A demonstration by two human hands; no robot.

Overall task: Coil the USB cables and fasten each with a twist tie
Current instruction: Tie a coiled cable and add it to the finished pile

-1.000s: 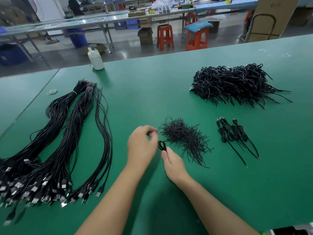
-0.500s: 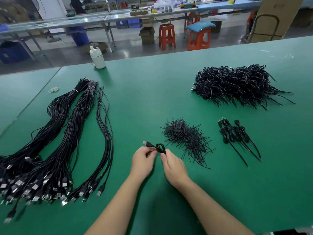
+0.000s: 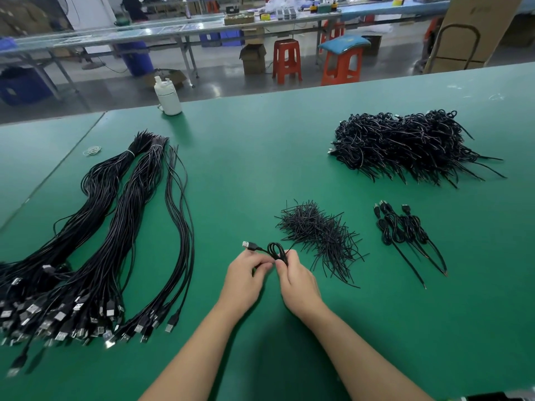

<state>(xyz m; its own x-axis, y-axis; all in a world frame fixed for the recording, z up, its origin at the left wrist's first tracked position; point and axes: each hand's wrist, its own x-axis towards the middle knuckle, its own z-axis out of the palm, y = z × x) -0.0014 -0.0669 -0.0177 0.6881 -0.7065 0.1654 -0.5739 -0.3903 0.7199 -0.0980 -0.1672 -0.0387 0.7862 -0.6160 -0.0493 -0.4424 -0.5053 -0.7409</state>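
A small coiled black USB cable (image 3: 275, 251) is pinched between my left hand (image 3: 246, 277) and my right hand (image 3: 298, 282) just above the green table (image 3: 260, 157). Its silver plug (image 3: 246, 245) sticks out to the upper left. The loops stand above my fingertips. A heap of black twist ties (image 3: 318, 233) lies just right of my hands. Long uncoiled USB cables (image 3: 95, 241) lie in bundles at the left, plugs toward me. Whether a tie is on the held coil is hidden by my fingers.
A few coiled cables (image 3: 402, 227) lie at the right, and a large heap of coiled cables (image 3: 405, 143) sits further back. A white bottle (image 3: 168, 96) stands at the table's far edge. Rubber bands (image 3: 92, 150) lie at the far left. Stools and benches stand beyond.
My left hand came down from above the coil to meet my right hand. The cable's plug, hidden a second ago, now sticks out to the upper left.
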